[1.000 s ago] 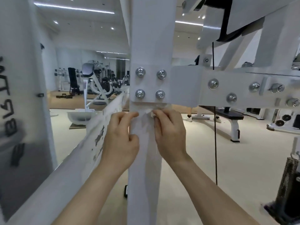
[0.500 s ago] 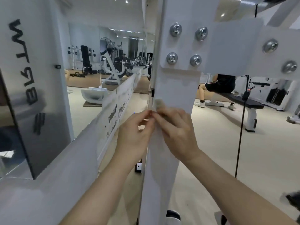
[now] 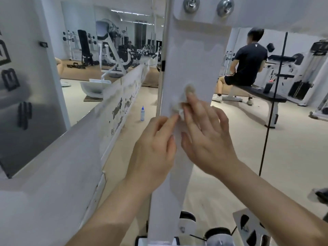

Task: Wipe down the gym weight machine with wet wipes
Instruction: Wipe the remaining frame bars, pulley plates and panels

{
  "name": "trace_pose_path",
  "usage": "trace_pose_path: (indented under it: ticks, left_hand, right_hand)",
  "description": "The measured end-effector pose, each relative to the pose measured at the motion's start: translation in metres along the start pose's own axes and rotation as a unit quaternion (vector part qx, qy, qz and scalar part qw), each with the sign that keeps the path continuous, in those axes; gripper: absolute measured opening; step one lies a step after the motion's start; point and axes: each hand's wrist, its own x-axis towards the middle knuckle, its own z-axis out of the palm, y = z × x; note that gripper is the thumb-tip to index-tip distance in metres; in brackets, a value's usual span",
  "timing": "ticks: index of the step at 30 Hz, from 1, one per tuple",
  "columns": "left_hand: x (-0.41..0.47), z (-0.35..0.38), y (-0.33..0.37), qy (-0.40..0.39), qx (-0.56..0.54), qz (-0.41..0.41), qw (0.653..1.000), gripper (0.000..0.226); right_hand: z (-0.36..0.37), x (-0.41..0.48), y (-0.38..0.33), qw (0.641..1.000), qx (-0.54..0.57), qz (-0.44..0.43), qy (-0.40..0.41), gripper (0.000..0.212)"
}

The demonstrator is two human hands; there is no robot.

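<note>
Upright post (image 3: 193,68) dead centre, with two bolts (image 3: 190,4) at its top. On its front face sits the wet wipe (image 3: 179,103). The right hand (image 3: 205,135) lies over it, straight fingers pressing it, and the left hand (image 3: 152,148) is just beside, pinching its lower edge. Left of the post a slanted beam (image 3: 53,174) runs back, and a bottle (image 3: 142,113) stands on the floor between them. Right of the post, behind a cable (image 3: 273,103), a person (image 3: 248,64) sits on a bench (image 3: 262,94), well back.
</note>
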Motion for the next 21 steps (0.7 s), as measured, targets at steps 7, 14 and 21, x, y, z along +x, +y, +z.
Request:
trace_pose_path:
  ticks: [7, 14, 21]
  left_hand:
    - [0.022, -0.002, -0.007, 0.057, 0.037, 0.074, 0.995, 0.049]
    - [0.003, -0.003, -0.041, -0.093, 0.051, 0.103, 0.989, 0.038]
    - [-0.106, 0.013, -0.085, -0.262, 0.026, 0.066, 0.963, 0.027]
  right_hand:
    - [0.028, 0.005, 0.000, 0.999, 0.021, 0.033, 0.024, 0.073]
    - [0.066, -0.085, -0.022, 0.994, 0.071, -0.079, -0.033, 0.070]
    - [0.092, -0.174, -0.047, 0.980, 0.059, -0.164, -0.093, 0.057]
